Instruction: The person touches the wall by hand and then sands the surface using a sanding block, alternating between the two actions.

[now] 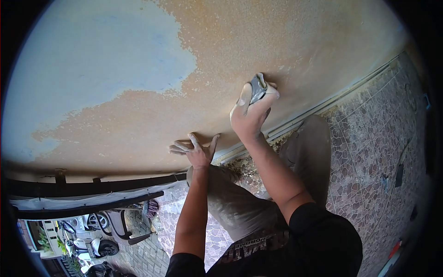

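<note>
My right hand [254,110] grips a folded grey piece of sandpaper [258,87] and holds it against the wall [221,60]. Pale dust coats its fingers and thumb. Lower down and to the left, my left hand [196,150] rests on the wall with its fingers spread and nothing in it. The wall is worn to a tan, speckled surface around both hands. A large patch of pale bluish-white paint [101,55] covers its left part, with a ragged, flaking edge.
My bent legs [240,198] are close to the wall's foot. Dusty stone-patterned tiles [355,152] cover the floor, where a dark flat tool [399,175] lies at right. At lower left are a purple mop head [151,207] and a parked white motorcycle [92,247].
</note>
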Motion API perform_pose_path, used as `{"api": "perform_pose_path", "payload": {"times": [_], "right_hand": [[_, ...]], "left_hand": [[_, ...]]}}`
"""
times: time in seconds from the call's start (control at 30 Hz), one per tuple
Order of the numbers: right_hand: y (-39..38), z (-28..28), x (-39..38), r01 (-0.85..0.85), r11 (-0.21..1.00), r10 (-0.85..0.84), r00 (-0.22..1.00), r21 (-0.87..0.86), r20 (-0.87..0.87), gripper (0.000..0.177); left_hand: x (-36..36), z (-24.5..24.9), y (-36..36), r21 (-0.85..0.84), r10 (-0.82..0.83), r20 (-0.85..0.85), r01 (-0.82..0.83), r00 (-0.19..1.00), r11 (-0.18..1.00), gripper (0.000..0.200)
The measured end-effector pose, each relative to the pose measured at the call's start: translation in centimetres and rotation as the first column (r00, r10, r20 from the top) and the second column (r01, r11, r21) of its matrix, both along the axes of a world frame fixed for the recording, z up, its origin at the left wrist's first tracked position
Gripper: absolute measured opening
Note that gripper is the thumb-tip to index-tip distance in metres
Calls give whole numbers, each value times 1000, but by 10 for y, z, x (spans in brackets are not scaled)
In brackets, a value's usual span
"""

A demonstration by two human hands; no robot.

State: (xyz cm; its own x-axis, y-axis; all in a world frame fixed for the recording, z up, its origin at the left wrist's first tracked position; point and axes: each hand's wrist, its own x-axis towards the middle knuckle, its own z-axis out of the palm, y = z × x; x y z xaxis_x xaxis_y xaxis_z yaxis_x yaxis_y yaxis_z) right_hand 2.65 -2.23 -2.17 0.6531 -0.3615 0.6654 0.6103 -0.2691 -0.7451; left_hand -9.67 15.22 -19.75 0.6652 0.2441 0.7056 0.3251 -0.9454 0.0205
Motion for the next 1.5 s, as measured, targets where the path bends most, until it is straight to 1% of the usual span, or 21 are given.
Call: {"api": "perform_pose_path", "payload": {"times": [0.07, 0.17, 0.23, 0.27, 0.3, 0.33, 0.43, 0.53, 0.63, 0.7, 0.8, 0.83, 0.9, 1.03, 1.1, 1.17, 1.2, 1.27, 1.37, 1.4, 1.5], "right_hand": [[-5, 18, 10, 44, 999, -45, 996, 7, 71, 28], [15, -42, -8, 51, 997, -49, 997, 53, -52, 28], [22, -99, -25, 9, 978, 11, 995, -209, 95, 32], [19, -99, -30, 20, 979, 1, 995, -204, 103, 32], [19, -100, -33, -32, 985, 42, 997, -171, 59, 34], [22, -100, -31, -81, 988, 84, 996, -132, 15, 35], [-7, 1, 0, -38, 997, 43, 996, 69, -80, 31], [-12, 31, 13, 6, 997, -6, 1000, 78, -9, 30], [13, -40, -6, 54, 999, -54, 997, 2, 51, 31], [18, -102, -22, -50, 967, 89, 985, -249, 149, 32], [18, -75, -24, -55, 989, 67, 994, -136, 81, 33], [22, -63, -17, -72, 997, 72, 997, 10, 2, 31], [6, 0, -4, -40, 998, 40, 999, 57, -3, 30], [10, -21, -8, 19, 998, -16, 998, 61, -53, 31], [23, -77, -24, 79, 979, -67, 996, -189, 66, 32], [22, -106, -31, -4, 977, 21, 997, -211, 79, 32], [22, -102, -32, -87, 968, 108, 991, -234, 77, 33], [15, -78, -29, -64, 994, 61, 998, -92, -31, 31], [-17, 7, 12, 90, 995, -88, 994, 36, -66, 28], [-16, 7, 12, 88, 996, -86, 994, 32, -62, 28], [-2, -12, 6, 88, 995, -87, 996, 39, -27, 30]], "left_hand": [[1, 7, -1, -21, 37, 0, -37, 999, 999, 122], [6, 3, -1, 26, -8, 68, 6, 998, 1000, 123], [-2, -11, 3, -23, 40, -30, -41, 999, 999, 125], [1, -6, 1, -69, 84, -137, -94, 987, 993, 127], [8, -2, 3, 23, -50, 87, 48, 995, 999, 124], [15, 2, 6, 35, -65, 91, 62, 994, 997, 124], [1, 12, -3, 26, -8, 41, 7, 999, 1000, 123], [4, 9, -3, 29, -9, 56, 7, 998, 1000, 123], [4, 1, 1, 11, -6, 43, 5, 999, 1000, 121], [2, -3, 3, -21, 13, -5, -13, 1000, 1000, 121], [5, 7, -1, 42, -31, 87, 28, 996, 999, 119], [-2, 7, -2, 10, -12, 37, 12, 999, 1000, 119], [-2, 12, -6, -45, 17, -22, -18, 1000, 999, 119], [4, -21, 2, -63, 25, 9, -24, 1000, 998, 121], [4, -25, 3, -80, 21, 17, -19, 1000, 997, 121], [6, -29, 6, -115, 27, -15, -28, 1000, 993, 120], [11, -16, 4, -105, 18, -12, -19, 1000, 994, 120], [5, 7, -6, -38, -20, 95, 24, 995, 999, 118], [-3, -3, -6, -77, 40, -24, -41, 999, 996, 119], [0, -6, -3, -101, 56, -79, -64, 995, 993, 120], [6, -15, 2, -37, 16, 7, -16, 1000, 999, 124]]}}
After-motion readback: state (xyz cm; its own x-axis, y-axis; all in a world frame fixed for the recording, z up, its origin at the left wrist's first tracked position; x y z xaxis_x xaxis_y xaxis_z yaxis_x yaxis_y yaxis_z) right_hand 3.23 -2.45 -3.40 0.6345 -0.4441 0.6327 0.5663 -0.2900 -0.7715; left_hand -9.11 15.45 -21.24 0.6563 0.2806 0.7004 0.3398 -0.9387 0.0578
